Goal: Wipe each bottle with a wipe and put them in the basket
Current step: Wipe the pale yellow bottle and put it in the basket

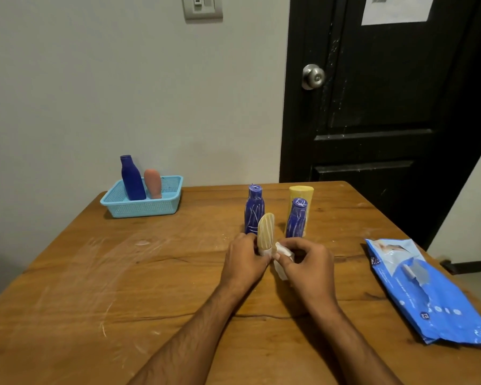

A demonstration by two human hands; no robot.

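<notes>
My left hand [245, 259] grips the base of a tan tube bottle [265, 232] streaked with white marks, holding it upright just above the wooden table [122, 273]. My right hand [306, 262] pinches a white wipe [282, 258] against the tube's lower end. Behind them stand two blue bottles with white scribbles [253, 209] [296, 219] and a yellow bottle [300, 194]. At the table's far left corner a light blue basket [139, 208] holds a clean blue bottle [132, 179] and a pink tube [153, 183], both upright.
A blue pack of wipes [425, 290] lies flat near the table's right edge. The wall runs behind the table's far edge, and a black door [372, 107] with a metal knob stands at the back right.
</notes>
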